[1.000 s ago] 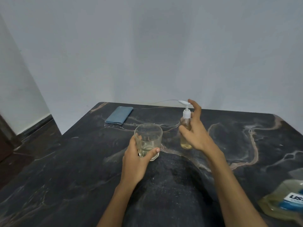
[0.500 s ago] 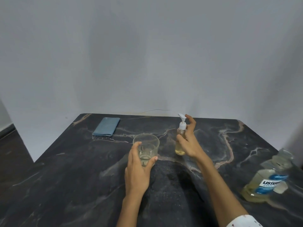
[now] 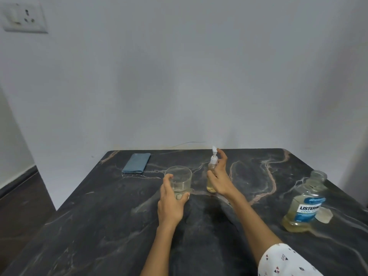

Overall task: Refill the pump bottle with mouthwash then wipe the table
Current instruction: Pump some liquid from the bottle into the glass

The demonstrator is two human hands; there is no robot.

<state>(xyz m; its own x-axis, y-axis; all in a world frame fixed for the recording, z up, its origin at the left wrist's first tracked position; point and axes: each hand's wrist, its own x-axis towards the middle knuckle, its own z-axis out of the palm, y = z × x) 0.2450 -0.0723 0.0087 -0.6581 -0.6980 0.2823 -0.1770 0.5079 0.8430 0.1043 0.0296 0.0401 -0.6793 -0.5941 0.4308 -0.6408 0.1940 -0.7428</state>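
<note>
A small clear pump bottle (image 3: 211, 168) with a white pump head and some yellowish liquid stands upright on the dark marble table (image 3: 99, 226). My right hand (image 3: 219, 180) is wrapped around its body, index finger raised by the nozzle. Just to its left stands a clear glass (image 3: 178, 179) with a little pale liquid in it, gripped by my left hand (image 3: 171, 204) from the near side. An uncapped Listerine mouthwash bottle (image 3: 304, 206), partly full, stands at the right. A folded blue cloth (image 3: 137, 162) lies at the far left of the table.
The mouthwash cap (image 3: 324, 215) lies beside the big bottle. A white wall (image 3: 179, 76) runs right behind the table's far edge, with a power socket (image 3: 23, 17) high at the left. Dark floor (image 3: 18, 206) shows beyond the table's left edge.
The camera has tilted up and pulled back, bringing the mouthwash bottle and the wall socket into view. Both hands keep their hold on the glass and the pump bottle.
</note>
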